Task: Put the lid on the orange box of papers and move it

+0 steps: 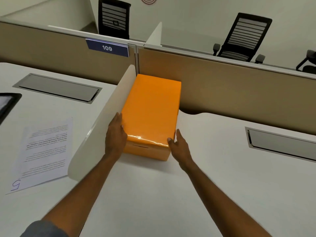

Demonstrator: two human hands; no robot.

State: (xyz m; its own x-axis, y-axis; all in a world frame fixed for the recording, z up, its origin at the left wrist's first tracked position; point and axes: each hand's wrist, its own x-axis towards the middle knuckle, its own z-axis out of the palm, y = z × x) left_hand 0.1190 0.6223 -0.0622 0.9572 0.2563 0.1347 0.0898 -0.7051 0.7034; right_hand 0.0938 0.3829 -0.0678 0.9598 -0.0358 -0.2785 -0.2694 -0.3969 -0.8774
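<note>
The orange box (147, 152) stands on the white desk (153, 194), pushed back against the tan partition, with its glossy orange lid (152, 106) sitting on top and covering it. No papers inside show. My left hand (115, 135) presses flat against the box's left near corner, between the box and the white divider. My right hand (178, 146) holds the right near corner, thumb on the lid's edge. Both hands clasp the box from the sides.
A curved white divider (102, 127) rises just left of the box. Printed sheets (44, 154) lie on the neighbouring desk at left, beside a dark tablet (6, 105). Grey cable hatches (58, 88) (280, 144) sit in both desks. Black chairs (244, 36) stand beyond the partition (239, 93).
</note>
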